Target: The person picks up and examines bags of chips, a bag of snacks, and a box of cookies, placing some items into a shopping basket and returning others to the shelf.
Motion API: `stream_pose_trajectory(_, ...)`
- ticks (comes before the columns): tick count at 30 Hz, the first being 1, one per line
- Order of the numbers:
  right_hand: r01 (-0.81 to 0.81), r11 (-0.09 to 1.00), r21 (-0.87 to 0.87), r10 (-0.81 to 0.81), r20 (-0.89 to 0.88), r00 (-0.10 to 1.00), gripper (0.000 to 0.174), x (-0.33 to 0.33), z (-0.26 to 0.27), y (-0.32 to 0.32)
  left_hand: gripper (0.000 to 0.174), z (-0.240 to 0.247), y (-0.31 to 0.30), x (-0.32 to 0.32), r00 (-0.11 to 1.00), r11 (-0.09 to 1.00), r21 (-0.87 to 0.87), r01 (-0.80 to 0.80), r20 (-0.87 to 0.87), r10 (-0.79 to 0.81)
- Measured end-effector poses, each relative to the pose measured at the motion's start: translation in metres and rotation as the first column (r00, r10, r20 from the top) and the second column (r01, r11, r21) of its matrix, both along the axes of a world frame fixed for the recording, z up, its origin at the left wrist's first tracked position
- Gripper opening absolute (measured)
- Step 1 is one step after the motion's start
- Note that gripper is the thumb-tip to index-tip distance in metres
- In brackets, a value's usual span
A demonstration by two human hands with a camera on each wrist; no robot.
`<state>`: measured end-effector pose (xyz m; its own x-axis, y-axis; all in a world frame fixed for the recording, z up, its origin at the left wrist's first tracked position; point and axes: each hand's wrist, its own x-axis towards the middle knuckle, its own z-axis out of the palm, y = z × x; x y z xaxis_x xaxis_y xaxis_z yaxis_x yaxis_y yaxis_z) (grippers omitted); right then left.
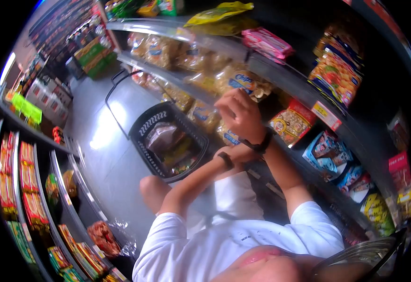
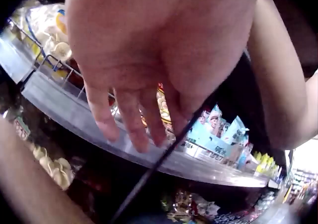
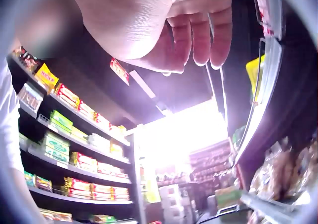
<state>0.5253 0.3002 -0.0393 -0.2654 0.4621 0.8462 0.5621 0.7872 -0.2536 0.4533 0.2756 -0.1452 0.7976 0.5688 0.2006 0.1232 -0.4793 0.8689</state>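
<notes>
In the head view, the right hand (image 1: 239, 112) is raised in front of bagged snacks (image 1: 243, 82), its fingers loosely bent and holding nothing. Those fingers (image 3: 201, 37) hang relaxed in the right wrist view. Below the right wristband, the left hand (image 1: 244, 153) is partly hidden by the right wrist; whether they touch, I cannot tell. The left wrist view shows the left hand (image 2: 159, 50) with fingers loosely extended and a thin dark line passing beside it. A black basket (image 1: 142, 141) with packages inside stands on the floor, left of both hands.
Shelves (image 1: 280, 80) of packaged food run along the right, with a red bag (image 1: 293, 123) and blue packs (image 1: 327, 152). More shelves (image 1: 50, 188) stand on the left. Up the aisle floor (image 1: 97, 113) are green boxes (image 1: 95, 58). The basket's handle (image 1: 116, 123) sticks up.
</notes>
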Motion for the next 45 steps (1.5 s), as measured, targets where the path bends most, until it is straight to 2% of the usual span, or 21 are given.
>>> stream_pose_trajectory(3, -0.233, 0.955, -0.184, 0.209, -0.138, 0.968, 0.013, -0.026, 0.003, 0.005, 0.02, -0.032, -0.013, 0.001, 0.968, 0.961, -0.123, 0.249, 0.004, -0.251)
stream_pose_trajectory(6, -0.427, 0.788, -0.444, 0.289, -0.346, 0.893, 0.011, -0.057, -0.001, 0.016, 0.02, -0.05, -0.02, 0.006, 0.881, 0.818, -0.332, 0.471, 0.118, -0.459)
stream_pose_trajectory(8, -0.557, 0.562, -0.611, 0.311, -0.467, 0.827, 0.011, -0.072, -0.029, 0.038, 0.027, -0.047, -0.029, -0.018, 0.904, 0.911, -0.143, 0.386, -0.137, -0.404)
stream_pose_trajectory(10, -0.637, 0.256, -0.727, 0.247, -0.588, 0.77, 0.012, -0.089, -0.047, 0.052, 0.032, -0.054, -0.029, -0.037, 0.869, 0.811, -0.361, 0.46, -0.005, -0.495)
stream_pose_trajectory(12, -0.664, 0.133, -0.735, 0.128, -0.652, 0.747, 0.014, -0.104, -0.093, 0.079, 0.034, -0.053, -0.021, -0.064, 0.856, 0.643, -0.615, 0.456, 0.105, -0.507)
stream_pose_trajectory(16, -0.646, -0.057, -0.762, -0.255, -0.614, 0.747, 0.017, -0.125, -0.225, 0.138, 0.034, -0.11, 0.008, -0.123, 0.937, 0.818, -0.482, 0.315, 0.022, -0.348)
stream_pose_trajectory(18, -0.69, -0.178, -0.702, -0.403, -0.587, 0.702, 0.02, -0.125, -0.288, 0.154, 0.031, -0.125, 0.019, -0.168, 0.974, 0.976, -0.201, 0.081, -0.193, -0.12)
stream_pose_trajectory(21, -0.69, -0.334, -0.642, -0.549, -0.462, 0.696, 0.02, -0.129, -0.34, 0.161, 0.026, -0.162, 0.036, -0.237, 0.873, 0.93, 0.045, -0.365, -0.331, 0.359)
stream_pose_trajectory(22, -0.691, -0.338, -0.639, -0.513, -0.491, 0.704, 0.02, -0.135, -0.351, 0.163, 0.024, -0.175, 0.043, -0.253, 0.791, 0.862, 0.139, -0.487, -0.349, 0.503)
stream_pose_trajectory(24, -0.688, -0.336, -0.644, -0.437, -0.54, 0.719, 0.019, -0.149, -0.342, 0.165, 0.021, -0.159, 0.061, -0.272, 0.563, 0.733, 0.096, -0.673, -0.575, 0.593)
stream_pose_trajectory(25, -0.67, -0.324, -0.668, -0.377, -0.558, 0.739, 0.019, -0.156, -0.348, 0.17, 0.021, -0.14, 0.067, -0.275, 0.396, 0.685, 0.282, -0.672, -0.644, 0.654)
stream_pose_trajectory(26, -0.665, -0.335, -0.668, -0.398, -0.539, 0.742, 0.02, -0.163, -0.354, 0.173, 0.022, -0.15, 0.072, -0.285, 0.42, 0.589, 0.535, -0.606, -0.414, 0.808)
stream_pose_trajectory(28, -0.66, -0.347, -0.667, -0.434, -0.51, 0.743, 0.022, -0.179, -0.365, 0.184, 0.024, -0.167, 0.081, -0.289, 0.347, 0.448, 0.554, -0.702, -0.283, 0.894)
stream_pose_trajectory(31, -0.629, -0.331, -0.704, -0.489, -0.442, 0.752, 0.024, -0.201, -0.386, 0.198, 0.026, -0.162, 0.081, -0.29, 0.345, 0.49, 0.355, -0.796, -0.399, 0.849)
stream_pose_trajectory(33, -0.592, -0.302, -0.747, -0.485, -0.413, 0.77, 0.029, -0.212, -0.408, 0.213, 0.027, -0.163, 0.084, -0.29, 0.34, 0.504, 0.337, -0.795, -0.441, 0.831)
stream_pose_trajectory(36, -0.57, -0.402, -0.716, -0.478, -0.368, 0.798, 0.033, -0.223, -0.451, 0.234, 0.026, -0.161, 0.088, -0.294, 0.333, 0.492, 0.318, -0.811, -0.439, 0.834)
stream_pose_trajectory(37, -0.571, -0.379, -0.728, -0.469, -0.381, 0.797, 0.037, -0.232, -0.466, 0.235, 0.026, -0.164, 0.089, -0.296, 0.334, 0.477, 0.312, -0.821, -0.415, 0.846)
stream_pose_trajectory(38, -0.679, -0.537, -0.501, -0.449, -0.512, 0.732, 0.04, -0.225, -0.559, 0.266, 0.026, -0.164, 0.093, -0.297, 0.341, 0.465, 0.309, -0.83, -0.38, 0.86)
stream_pose_trajectory(40, -0.515, -0.328, -0.792, -0.522, -0.302, 0.797, 0.038, -0.261, -0.422, 0.217, 0.028, -0.161, 0.095, -0.301, 0.318, 0.456, 0.324, -0.829, -0.398, 0.86)
stream_pose_trajectory(42, -0.646, -0.344, -0.681, -0.502, -0.449, 0.74, 0.048, -0.256, -0.508, 0.245, 0.028, -0.162, 0.094, -0.306, 0.33, 0.45, 0.309, -0.838, -0.368, 0.869)
stream_pose_trajectory(45, -0.649, -0.313, -0.694, -0.504, -0.457, 0.733, 0.04, -0.26, -0.463, 0.235, 0.028, -0.156, 0.091, -0.308, 0.313, 0.434, 0.3, -0.85, -0.374, 0.873)
